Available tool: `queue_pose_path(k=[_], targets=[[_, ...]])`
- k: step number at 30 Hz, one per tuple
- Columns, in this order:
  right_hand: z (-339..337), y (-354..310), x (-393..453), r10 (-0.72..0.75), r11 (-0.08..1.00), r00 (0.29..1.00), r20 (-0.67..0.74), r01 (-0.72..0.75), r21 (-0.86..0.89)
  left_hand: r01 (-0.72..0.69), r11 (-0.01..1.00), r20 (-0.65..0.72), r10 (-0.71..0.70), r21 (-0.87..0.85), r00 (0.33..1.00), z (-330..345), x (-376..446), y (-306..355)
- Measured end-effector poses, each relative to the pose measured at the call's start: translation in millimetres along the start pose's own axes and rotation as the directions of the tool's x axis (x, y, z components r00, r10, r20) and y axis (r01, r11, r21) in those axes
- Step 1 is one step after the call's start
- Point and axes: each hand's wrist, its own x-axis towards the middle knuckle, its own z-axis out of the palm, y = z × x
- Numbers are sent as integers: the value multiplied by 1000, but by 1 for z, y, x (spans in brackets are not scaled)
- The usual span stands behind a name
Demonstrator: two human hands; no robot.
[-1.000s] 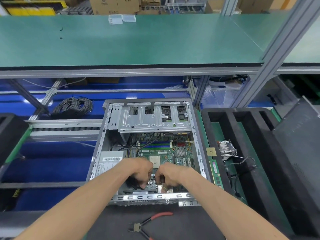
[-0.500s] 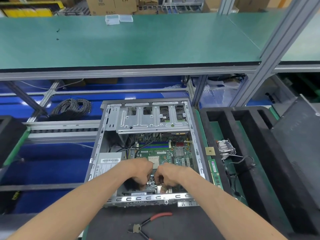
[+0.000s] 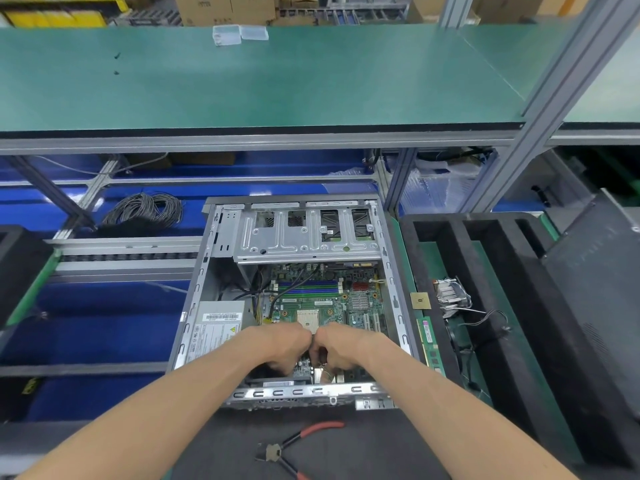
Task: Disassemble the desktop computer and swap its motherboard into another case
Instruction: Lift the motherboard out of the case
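Observation:
An open grey desktop case [image 3: 298, 393] lies flat in front of me. Its green motherboard [image 3: 311, 301] shows inside, below the silver drive cage [image 3: 304, 237]. My left hand [image 3: 284, 348] and my right hand [image 3: 343, 348] reach into the near end of the case, knuckles almost touching. Their fingers curl down onto a small part at the board's near edge. That part is mostly hidden under the fingers. A labelled power supply [image 3: 214, 330] sits at the case's left.
Red-handled pliers [image 3: 298, 441] lie on the dark mat in front of the case. To the right, a black foam tray [image 3: 450, 244] holds a CPU chip [image 3: 420, 301], a heatsink [image 3: 450, 294] and a RAM stick [image 3: 427, 341]. A dark panel [image 3: 595, 289] leans at far right. A cable coil [image 3: 145, 213] lies at back left.
Both hands stay at the same spot over the board's near edge and have drawn slightly closer together. Nothing else has moved.

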Motion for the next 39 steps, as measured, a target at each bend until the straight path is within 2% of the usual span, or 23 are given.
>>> queue_pose_path(k=[5, 25, 39], targets=[[0, -1, -1, 7, 1000, 1000, 0, -7, -27, -13, 1000, -11, 13, -26, 1000, 5, 4, 0], [3, 2, 2, -11, 995, 1000, -19, 9, -96, 78, 989, -44, -84, -124, 995, 13, 5, -2], [1, 2, -1, -58, 991, 998, -9, 57, -119, 63, 995, -65, -68, -73, 996, 8, -3, 0]])
